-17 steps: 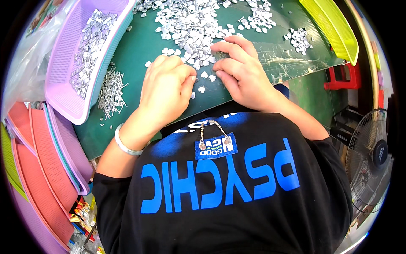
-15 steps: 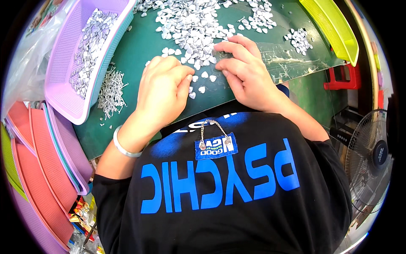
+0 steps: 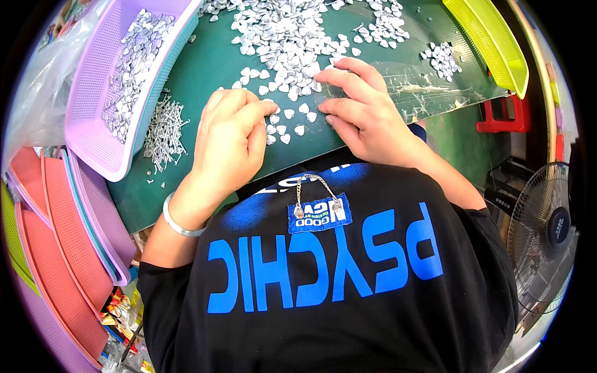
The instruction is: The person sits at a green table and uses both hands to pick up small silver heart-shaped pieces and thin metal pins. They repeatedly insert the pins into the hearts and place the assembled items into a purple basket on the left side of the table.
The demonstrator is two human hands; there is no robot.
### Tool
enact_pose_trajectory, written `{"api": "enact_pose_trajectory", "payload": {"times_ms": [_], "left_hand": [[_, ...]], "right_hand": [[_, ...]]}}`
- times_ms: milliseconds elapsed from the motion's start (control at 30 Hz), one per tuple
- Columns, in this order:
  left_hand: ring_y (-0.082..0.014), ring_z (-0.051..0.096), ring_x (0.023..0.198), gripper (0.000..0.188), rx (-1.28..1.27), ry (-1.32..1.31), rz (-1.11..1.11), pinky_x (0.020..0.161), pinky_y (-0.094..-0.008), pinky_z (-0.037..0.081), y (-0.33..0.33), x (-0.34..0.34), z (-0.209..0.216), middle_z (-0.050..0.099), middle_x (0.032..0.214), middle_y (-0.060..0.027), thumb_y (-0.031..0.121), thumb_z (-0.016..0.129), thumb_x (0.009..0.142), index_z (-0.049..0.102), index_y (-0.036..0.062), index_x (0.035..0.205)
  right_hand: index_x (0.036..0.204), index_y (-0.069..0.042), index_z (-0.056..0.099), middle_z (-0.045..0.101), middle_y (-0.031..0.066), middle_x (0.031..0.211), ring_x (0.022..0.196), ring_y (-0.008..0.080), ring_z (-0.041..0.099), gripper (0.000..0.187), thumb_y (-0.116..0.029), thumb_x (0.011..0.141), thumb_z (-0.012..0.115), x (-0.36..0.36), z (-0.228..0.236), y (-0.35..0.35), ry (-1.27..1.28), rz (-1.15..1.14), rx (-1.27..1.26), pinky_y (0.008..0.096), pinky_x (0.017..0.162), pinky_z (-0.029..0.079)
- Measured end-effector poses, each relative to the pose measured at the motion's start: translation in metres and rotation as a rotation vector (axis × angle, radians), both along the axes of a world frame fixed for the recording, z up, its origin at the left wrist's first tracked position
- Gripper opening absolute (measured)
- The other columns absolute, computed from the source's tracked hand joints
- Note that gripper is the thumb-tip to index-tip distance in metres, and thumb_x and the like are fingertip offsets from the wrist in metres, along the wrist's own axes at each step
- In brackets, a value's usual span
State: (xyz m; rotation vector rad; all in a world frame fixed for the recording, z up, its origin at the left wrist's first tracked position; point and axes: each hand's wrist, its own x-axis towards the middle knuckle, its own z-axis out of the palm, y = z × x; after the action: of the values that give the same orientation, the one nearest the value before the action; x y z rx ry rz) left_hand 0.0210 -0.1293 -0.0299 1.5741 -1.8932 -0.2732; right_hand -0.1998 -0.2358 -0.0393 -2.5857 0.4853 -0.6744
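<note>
One left hand (image 3: 229, 140), one right hand (image 3: 368, 113), one bracelet (image 3: 178, 226), one fan (image 3: 559, 225), one red stool (image 3: 524, 114), one pin heap (image 3: 164, 133); heart pieces (image 3: 291, 57) too many to count.

Toward 2 o'clock lies a lime-green plastic basket (image 3: 491, 46), its lower end just above a red plastic stool (image 3: 505, 117). Near 3 o'clock stands an electric fan (image 3: 550, 236) with a round wire guard and dark hub. Between 8 and 9 sit stacked baskets (image 3: 71, 267) in coral, purple and lime, with colourful packaging (image 3: 121, 311) beside them at 8. Clear plastic sheeting (image 3: 50, 90) drapes near 10.
</note>
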Motion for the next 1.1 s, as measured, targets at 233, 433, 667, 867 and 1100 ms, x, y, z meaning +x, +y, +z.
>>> {"api": "enact_pose_trajectory", "payload": {"times_ms": [233,433,667,867,1100], "left_hand": [[-0.0264,0.054,0.080,0.020,0.028,-0.001,-0.006,0.073,-0.0361,0.044,0.002,-0.002,0.002,0.060,0.085,-0.0086,-0.006,0.060,0.078,0.069,0.0023,0.094],[-0.0266,0.055,0.082,0.018,0.032,0.020,-0.015,0.075,-0.0362,0.045,0.003,-0.005,0.002,0.061,0.086,-0.0093,-0.006,0.061,0.080,0.069,0.0011,0.094],[-0.0270,0.055,0.082,0.017,0.018,0.032,-0.012,0.075,-0.0361,0.045,0.004,-0.008,0.003,0.061,0.086,-0.0097,-0.005,0.061,0.080,0.069,0.0005,0.094],[-0.0268,0.055,0.083,0.019,0.036,0.031,0.002,0.075,-0.0360,0.045,0.008,-0.008,0.004,0.061,0.086,-0.0092,-0.006,0.061,0.080,0.069,0.0014,0.095],[-0.0261,0.056,0.084,0.019,0.027,0.056,0.020,0.075,-0.0353,0.045,0.010,-0.009,0.004,0.061,0.086,-0.0089,-0.005,0.060,0.081,0.070,0.0023,0.095]], "right_hand": [[0.086,-0.004,0.069,0.058,0.0087,0.125,0.124,0.0345,0.046,0.014,-0.004,0.073,0.074,0.009,-0.001,0.001,-0.024,0.022,-0.018,0.0462,0.101,0.040],[0.082,-0.001,0.067,0.059,0.0097,0.123,0.121,0.0340,0.048,0.010,-0.003,0.074,0.073,0.013,-0.004,0.001,-0.008,0.047,-0.063,0.0451,0.099,0.042],[0.085,0.000,0.067,0.057,0.0091,0.125,0.122,0.0323,0.047,0.011,-0.007,0.077,0.070,0.010,0.000,0.000,0.012,0.097,-0.040,0.0463,0.103,0.039],[0.096,-0.005,0.069,0.054,0.0072,0.130,0.124,0.0334,0.045,0.027,-0.013,0.072,0.077,-0.006,0.005,0.000,0.087,0.161,-0.066,0.0473,0.101,0.039],[0.094,-0.008,0.069,0.056,0.0047,0.124,0.120,0.0319,0.047,0.028,-0.014,0.069,0.079,-0.023,-0.010,0.000,0.013,0.269,-0.088,0.0479,0.094,0.042]]}}
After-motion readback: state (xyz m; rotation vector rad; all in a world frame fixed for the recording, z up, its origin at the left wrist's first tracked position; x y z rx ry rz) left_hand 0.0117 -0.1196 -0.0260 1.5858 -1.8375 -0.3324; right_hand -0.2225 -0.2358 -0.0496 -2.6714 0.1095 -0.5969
